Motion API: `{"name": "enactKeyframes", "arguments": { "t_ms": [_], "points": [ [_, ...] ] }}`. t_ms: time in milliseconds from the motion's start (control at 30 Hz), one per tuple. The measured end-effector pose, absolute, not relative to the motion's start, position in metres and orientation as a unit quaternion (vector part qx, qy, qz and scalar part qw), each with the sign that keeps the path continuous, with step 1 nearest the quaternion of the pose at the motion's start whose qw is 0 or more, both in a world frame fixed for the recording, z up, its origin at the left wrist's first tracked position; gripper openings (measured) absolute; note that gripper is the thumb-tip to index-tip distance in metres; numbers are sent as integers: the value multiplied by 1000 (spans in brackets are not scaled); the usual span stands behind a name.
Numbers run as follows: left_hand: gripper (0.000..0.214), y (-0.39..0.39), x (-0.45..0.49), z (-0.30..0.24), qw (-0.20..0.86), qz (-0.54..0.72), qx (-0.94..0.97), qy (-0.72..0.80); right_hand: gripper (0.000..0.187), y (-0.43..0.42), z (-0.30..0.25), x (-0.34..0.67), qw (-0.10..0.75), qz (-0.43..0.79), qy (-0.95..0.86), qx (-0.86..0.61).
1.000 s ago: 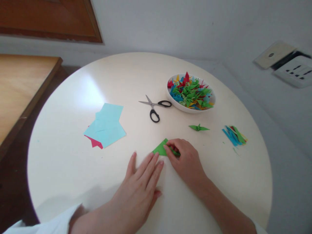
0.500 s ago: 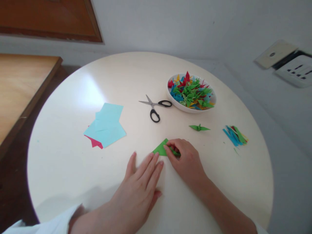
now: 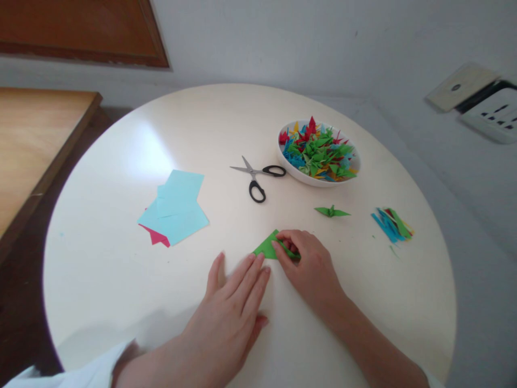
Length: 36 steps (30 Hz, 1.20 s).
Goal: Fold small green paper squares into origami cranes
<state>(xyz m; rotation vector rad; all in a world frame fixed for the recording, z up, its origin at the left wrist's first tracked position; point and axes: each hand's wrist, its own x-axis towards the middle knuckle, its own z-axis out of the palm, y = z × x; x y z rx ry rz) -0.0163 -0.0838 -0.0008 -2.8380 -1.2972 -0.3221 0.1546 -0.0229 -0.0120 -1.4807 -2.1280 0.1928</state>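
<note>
A green piece of folded paper [image 3: 266,247] lies on the round white table [image 3: 133,302] in front of me. My left hand [image 3: 238,296] rests flat with fingers stretched out, its fingertips pressing the paper's left corner. On the paper's right side, my right hand [image 3: 309,258] pinches a raised flap between thumb and fingers. Part of the flap is hidden under that hand. Beyond it lies a green folded paper crane [image 3: 332,212], apart from both hands.
Scissors [image 3: 253,172] lie with blades apart near a white bowl [image 3: 301,177] full of colourful paper cranes. Light blue paper sheets [image 3: 177,205] and some red paper [image 3: 155,235] are at left. Coloured paper strips [image 3: 391,223] sit at right. A wall socket [image 3: 495,113] is beyond the table.
The view has shifted very slightly. Both hands stay in nearly the same place on the green paper.
</note>
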Motion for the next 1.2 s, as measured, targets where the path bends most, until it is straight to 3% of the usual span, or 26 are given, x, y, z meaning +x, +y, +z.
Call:
{"name": "enactKeyframes", "arguments": {
  "t_ms": [1200],
  "points": [
    [51,-76,2,-5,19,-73,-876,-476,7,-22,-15,154,235,26,-801,-550]
  ]
}}
